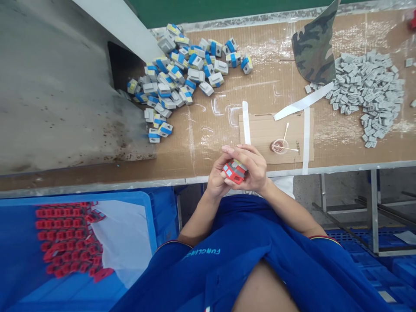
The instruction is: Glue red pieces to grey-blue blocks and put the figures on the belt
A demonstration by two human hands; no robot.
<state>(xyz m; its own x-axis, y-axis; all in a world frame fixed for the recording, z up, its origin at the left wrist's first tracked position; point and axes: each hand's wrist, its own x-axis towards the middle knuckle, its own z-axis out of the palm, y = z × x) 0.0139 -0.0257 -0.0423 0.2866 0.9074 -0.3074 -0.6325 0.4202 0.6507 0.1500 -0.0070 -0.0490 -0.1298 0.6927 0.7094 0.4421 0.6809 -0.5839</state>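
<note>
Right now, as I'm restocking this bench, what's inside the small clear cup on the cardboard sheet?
The clear cup holds a little brownish liquid and two swab sticks leaning on its rim. The sticks' lower ends are blurred by the liquid and cup wall, so they can't be made out.

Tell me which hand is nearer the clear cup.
Right hand. It is close to the clear cup, on the person's side of it and slightly left, not touching. The left hand is farther left, on the far side of the red block.

Royal-blue short-sleeve work shirt, teal lettering on the front, thin red-yellow sleeve trim. Forearms, left hand, right hand bare.
</note>
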